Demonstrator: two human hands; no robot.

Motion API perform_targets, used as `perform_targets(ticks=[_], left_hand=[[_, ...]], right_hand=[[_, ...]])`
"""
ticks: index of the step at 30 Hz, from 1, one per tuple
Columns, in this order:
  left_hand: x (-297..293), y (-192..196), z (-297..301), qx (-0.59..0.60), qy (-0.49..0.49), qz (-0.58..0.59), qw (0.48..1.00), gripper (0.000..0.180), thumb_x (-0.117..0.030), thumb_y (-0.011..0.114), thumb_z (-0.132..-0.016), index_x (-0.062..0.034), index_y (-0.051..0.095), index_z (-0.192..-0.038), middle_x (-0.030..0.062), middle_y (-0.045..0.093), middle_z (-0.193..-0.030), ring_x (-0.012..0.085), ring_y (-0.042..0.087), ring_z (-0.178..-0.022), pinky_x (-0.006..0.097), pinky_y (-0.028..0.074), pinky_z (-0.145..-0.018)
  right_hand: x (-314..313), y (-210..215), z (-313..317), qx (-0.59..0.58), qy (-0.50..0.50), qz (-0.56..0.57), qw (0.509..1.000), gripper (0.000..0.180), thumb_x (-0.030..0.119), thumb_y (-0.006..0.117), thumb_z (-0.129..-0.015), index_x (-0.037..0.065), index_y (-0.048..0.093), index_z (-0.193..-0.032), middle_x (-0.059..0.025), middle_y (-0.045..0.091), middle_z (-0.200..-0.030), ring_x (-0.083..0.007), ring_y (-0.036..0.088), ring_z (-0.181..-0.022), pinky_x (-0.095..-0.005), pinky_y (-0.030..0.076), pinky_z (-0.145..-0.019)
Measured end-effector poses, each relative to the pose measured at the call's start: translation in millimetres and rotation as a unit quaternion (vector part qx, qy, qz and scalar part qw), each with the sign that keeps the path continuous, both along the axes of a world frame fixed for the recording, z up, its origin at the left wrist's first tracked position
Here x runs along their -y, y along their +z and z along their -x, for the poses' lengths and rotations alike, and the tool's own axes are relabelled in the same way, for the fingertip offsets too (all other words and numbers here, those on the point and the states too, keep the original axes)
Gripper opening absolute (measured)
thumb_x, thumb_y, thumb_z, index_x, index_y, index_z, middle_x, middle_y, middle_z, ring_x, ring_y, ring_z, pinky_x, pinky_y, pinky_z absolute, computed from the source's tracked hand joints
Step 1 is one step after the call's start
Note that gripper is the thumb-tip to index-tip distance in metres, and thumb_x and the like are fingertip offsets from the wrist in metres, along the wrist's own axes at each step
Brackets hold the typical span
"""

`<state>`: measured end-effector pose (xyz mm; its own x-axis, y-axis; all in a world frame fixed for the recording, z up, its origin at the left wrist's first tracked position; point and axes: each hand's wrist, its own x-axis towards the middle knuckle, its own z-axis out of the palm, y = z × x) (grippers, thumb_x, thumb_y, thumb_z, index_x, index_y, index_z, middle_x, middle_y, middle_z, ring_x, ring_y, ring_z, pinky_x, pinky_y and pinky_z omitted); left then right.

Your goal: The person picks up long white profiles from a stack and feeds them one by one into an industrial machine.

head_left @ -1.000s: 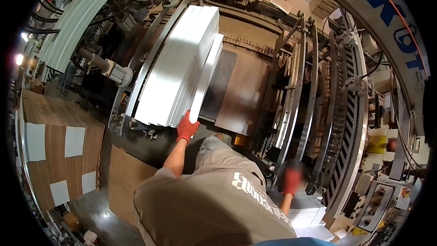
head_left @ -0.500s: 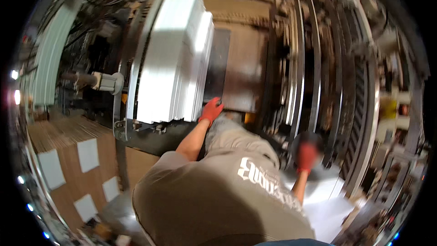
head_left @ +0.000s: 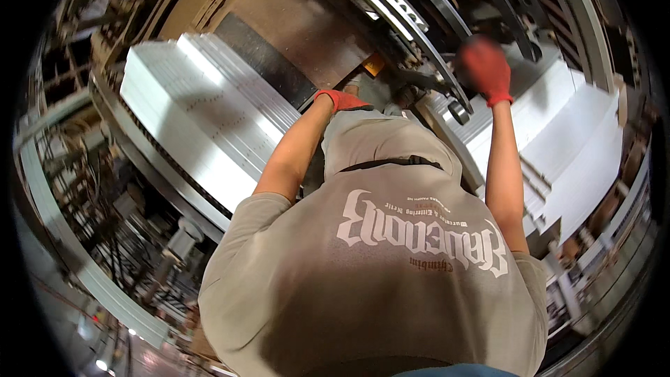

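Note:
Both my hands wear red gloves with dark fingers or palms. My left hand [head_left: 342, 101] is just in front of my waist, by the near end of a thick stack of flat white sheets [head_left: 202, 108]. Its fingers look stretched out, and nothing shows in them. My right hand [head_left: 486, 70] is raised at the right, beside curved metal machine bars [head_left: 412, 31] and above a second pile of white sheets [head_left: 569, 136]. Motion smears its fingers, so I cannot make out whether they grip anything.
A brown board [head_left: 286, 14] with a dark strip [head_left: 265, 63] lies ahead, between the white stack and the bars. Metal rails [head_left: 150, 157] run along the stack's left side. Machine frames surround me, and a small orange piece [head_left: 373, 65] shows near my feet.
My view has swung to the right. My right hand has moved forward from the lower right to beside the bars' ends. The left hand stays near the stack's near end.

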<state>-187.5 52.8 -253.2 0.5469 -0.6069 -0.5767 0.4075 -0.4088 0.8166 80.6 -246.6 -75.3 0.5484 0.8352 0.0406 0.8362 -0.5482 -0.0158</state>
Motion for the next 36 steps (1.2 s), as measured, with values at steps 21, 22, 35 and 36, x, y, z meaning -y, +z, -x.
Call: perform_targets(ticks=[21,22,35,36], left_hand=[[18.0,364.6,-185.8,0.448,0.095,0.155,0.875,0.039,-0.014,0.065,-0.086,-0.0032,0.059,-0.124,0.0042,0.065,-0.096,0.0102,0.058,-0.084,0.025,0.046,-0.074],[13.4,385.1,-189.7,0.513,0.135,0.146,0.835,0.040,-0.014,0.066,-0.086,-0.0032,0.059,-0.124,0.0044,0.065,-0.096,0.0105,0.058,-0.084,0.025,0.046,-0.075],[-27.4,419.6,-189.3,0.584,0.265,0.031,0.767,0.043,-0.016,0.066,-0.086,-0.0027,0.057,-0.126,0.0070,0.063,-0.101,0.0140,0.057,-0.089,0.028,0.046,-0.078],[-30.2,422.2,-188.8,0.581,0.265,0.025,0.769,0.043,-0.016,0.066,-0.086,-0.0026,0.057,-0.126,0.0072,0.063,-0.102,0.0143,0.057,-0.090,0.029,0.046,-0.079]], right_hand=[[-18.1,48.3,11.8,-0.096,-0.297,-0.112,0.943,0.022,0.031,0.059,-0.072,0.009,0.062,-0.069,-0.0154,0.065,-0.071,-0.0373,0.065,-0.073,-0.0499,0.051,-0.065],[-18.5,50.0,9.9,-0.125,-0.303,-0.108,0.939,0.021,0.029,0.059,-0.071,0.009,0.062,-0.069,-0.0154,0.065,-0.071,-0.0376,0.065,-0.073,-0.0495,0.051,-0.065],[-10.9,32.3,-6.3,-0.187,-0.275,-0.110,0.937,0.029,0.034,0.056,-0.081,0.008,0.065,-0.089,-0.0163,0.067,-0.089,-0.0362,0.063,-0.089,-0.0471,0.050,-0.076],[-14.6,36.6,-6.4,-0.199,-0.272,-0.111,0.935,0.029,0.034,0.056,-0.080,0.008,0.065,-0.089,-0.0162,0.067,-0.091,-0.0364,0.063,-0.090,-0.0473,0.050,-0.077]])
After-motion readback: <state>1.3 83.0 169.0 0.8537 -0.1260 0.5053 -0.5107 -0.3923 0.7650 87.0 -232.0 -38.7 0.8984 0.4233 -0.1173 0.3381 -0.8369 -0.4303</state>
